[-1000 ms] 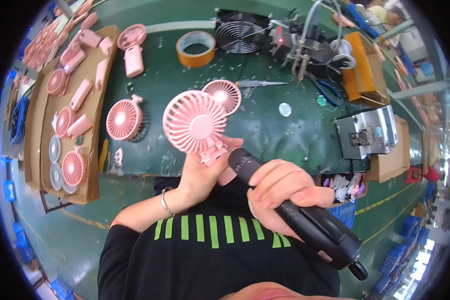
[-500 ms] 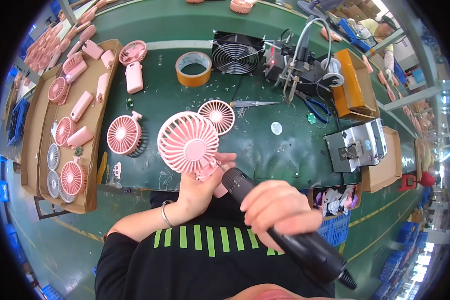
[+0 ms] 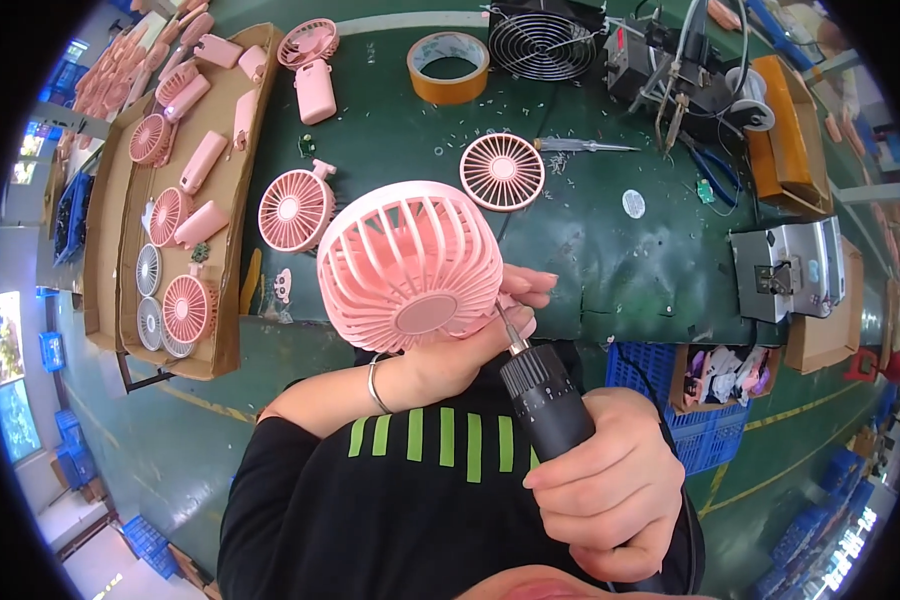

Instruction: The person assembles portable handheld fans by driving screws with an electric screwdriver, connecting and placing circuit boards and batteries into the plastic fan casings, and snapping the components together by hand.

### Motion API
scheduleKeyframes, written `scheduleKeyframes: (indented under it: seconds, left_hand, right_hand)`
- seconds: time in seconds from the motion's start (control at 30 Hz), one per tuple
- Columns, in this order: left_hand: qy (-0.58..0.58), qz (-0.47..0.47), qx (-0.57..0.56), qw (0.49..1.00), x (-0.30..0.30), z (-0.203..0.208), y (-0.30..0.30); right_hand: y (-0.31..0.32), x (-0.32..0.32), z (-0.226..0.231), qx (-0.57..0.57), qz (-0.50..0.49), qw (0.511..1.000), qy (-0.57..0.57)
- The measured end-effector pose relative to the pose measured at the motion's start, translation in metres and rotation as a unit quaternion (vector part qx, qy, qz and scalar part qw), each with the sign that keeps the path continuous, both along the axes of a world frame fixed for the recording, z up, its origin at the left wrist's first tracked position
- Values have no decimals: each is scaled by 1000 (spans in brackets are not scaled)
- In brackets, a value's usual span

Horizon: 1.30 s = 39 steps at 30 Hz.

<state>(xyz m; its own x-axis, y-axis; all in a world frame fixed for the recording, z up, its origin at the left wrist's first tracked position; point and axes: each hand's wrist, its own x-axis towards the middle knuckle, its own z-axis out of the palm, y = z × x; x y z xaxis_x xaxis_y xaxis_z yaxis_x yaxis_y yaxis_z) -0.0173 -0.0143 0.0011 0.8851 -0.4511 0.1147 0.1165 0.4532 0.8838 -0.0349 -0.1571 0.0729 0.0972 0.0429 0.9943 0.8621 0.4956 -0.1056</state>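
Observation:
My left hand (image 3: 460, 360) grips a pink handheld fan (image 3: 415, 265) close to my chest, its round slatted cage tilted up and away from me. The fingers wrap its neck, which the palm partly hides. Wrapped around a black electric screwdriver (image 3: 550, 400), my right hand (image 3: 615, 485) points its thin metal bit up at the fan's neck. The tip meets the pink part beside my left fingers; whether a screw sits there I cannot make out. Past the fan, a loose pink grille (image 3: 502, 172) lies on the green mat, and another pink fan head (image 3: 296, 210) rests to the left.
On the left stands a cardboard tray (image 3: 240, 230) of pink fan parts. Tape (image 3: 448, 68), a black cooling fan (image 3: 543, 45), a screwdriver (image 3: 585, 145) and a soldering machine (image 3: 660, 75) line the back. At right are blue-handled pliers (image 3: 715, 180) and a metal dispenser (image 3: 790, 270).
The fan has risen nearer to me and tilted, its cage showing larger. The electric screwdriver has swung more upright, and its bit now reaches the fan's neck. The whole view has shifted.

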Motion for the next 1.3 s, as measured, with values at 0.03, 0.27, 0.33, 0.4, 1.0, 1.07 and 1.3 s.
scheduleKeyframes:
  seconds: [0.03, 0.27, 0.33, 0.4, 1.0, 1.07, 1.3]
  left_hand:
    - [-17, -2, -8, 1000, -1, -1, 0]
    - [-59, -50, 29, 997, 11, 10, 3]
    - [-64, -56, 35, 996, 15, 5, 6]
    - [-57, -109, 12, 992, 20, 1, 9]
    - [155, 119, 186, 963, 80, 64, 116]
    - [133, 115, 226, 958, 108, 74, 127]
    - [-57, 391, 95, 914, 238, 22, 156]
  right_hand:
    - [0, -1, 1, -16, -4, 1000, -10]
    - [6, -6, 4, 31, -23, 999, -17]
    - [0, -1, 11, 13, 14, 999, -35]
    - [-1, -1, 12, 11, 8, 999, -33]
    - [-24, 33, -70, 78, -238, 888, 386]
    - [-26, 35, -69, 59, -220, 893, 389]
    - [-24, 40, -68, -27, -212, 925, 315]
